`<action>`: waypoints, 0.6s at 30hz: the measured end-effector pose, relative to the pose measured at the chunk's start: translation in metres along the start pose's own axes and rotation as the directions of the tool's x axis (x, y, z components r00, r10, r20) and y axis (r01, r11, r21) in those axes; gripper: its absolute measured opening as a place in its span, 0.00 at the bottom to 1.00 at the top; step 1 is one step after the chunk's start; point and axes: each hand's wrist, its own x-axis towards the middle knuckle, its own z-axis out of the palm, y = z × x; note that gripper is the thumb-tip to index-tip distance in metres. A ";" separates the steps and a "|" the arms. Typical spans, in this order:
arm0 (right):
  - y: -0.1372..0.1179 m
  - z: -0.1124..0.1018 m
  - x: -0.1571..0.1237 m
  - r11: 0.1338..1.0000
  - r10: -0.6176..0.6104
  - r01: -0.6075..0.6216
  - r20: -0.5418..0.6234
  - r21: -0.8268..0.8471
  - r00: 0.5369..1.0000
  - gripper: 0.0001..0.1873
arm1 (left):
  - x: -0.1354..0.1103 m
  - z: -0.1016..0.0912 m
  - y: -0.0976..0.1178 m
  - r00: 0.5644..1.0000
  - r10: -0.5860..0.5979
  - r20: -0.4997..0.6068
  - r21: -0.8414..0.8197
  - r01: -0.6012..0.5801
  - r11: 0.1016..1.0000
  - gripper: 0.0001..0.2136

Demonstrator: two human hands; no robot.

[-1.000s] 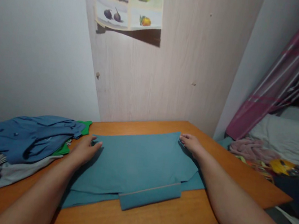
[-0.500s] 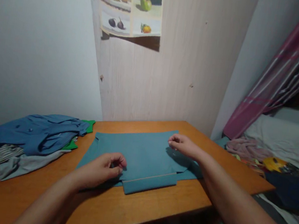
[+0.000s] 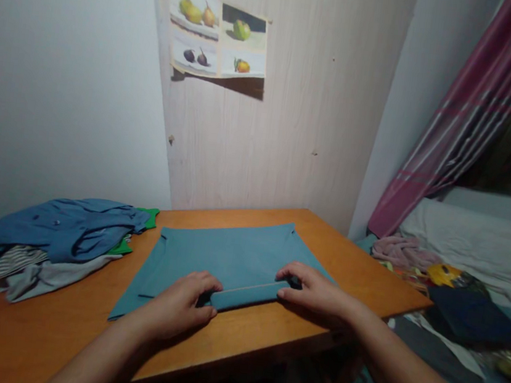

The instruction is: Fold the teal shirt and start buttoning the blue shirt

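A teal garment (image 3: 224, 253) lies folded flat on the orange wooden table (image 3: 56, 328). Its near edge forms a narrow folded band facing me. My left hand (image 3: 180, 306) pinches the left end of that band, fingers curled around the cloth. At the band's right end, my right hand (image 3: 313, 289) grips the cloth between thumb and fingers. Both forearms reach in from the bottom of the view.
A pile of clothes (image 3: 61, 233), blue on top with green, striped and grey pieces under it, sits at the table's left. A fruit poster (image 3: 220, 41) hangs on the wooden panel behind. To the right stands a bed (image 3: 473, 243) with scattered clothes and a striped curtain (image 3: 470, 112).
Both hands came from the garment's far corners to its near edge. The left moved first, then the right, and both now grip the folded band. The view shifted slightly right.
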 end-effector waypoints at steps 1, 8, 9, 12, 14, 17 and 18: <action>0.000 0.001 0.001 1.000 -0.007 0.007 -0.037 -0.007 0.999 0.18 | 0.002 0.001 0.000 1.000 -0.011 -0.014 -0.009 0.011 1.000 0.14; -0.010 0.019 0.003 0.977 -0.180 0.119 -0.373 -0.179 0.910 0.10 | 0.017 0.000 -0.005 0.981 -0.144 -0.130 -0.258 0.107 0.960 0.13; -0.012 0.023 0.001 0.971 -0.197 0.130 -0.367 -0.199 0.909 0.12 | 0.019 -0.001 -0.006 0.976 -0.160 -0.148 -0.272 0.115 0.955 0.14; -0.018 0.035 -0.003 0.959 -0.226 0.175 -0.228 -0.224 0.947 0.14 | 0.022 -0.002 -0.007 0.969 -0.180 -0.168 -0.282 0.128 0.951 0.15; -0.023 0.042 -0.004 0.954 -0.217 0.179 -0.142 -0.239 0.966 0.12 | 0.021 -0.001 -0.006 0.974 -0.156 -0.163 -0.268 0.108 0.957 0.15; -0.034 0.050 -0.005 0.951 -0.184 0.165 -0.052 -0.261 0.982 0.13 | 0.016 0.002 -0.003 0.981 -0.114 -0.159 -0.188 0.084 0.979 0.14; -0.039 0.052 -0.005 0.951 -0.176 0.164 -0.022 -0.263 0.984 0.14 | 0.013 0.004 -0.002 0.981 -0.102 -0.167 -0.141 0.079 0.987 0.14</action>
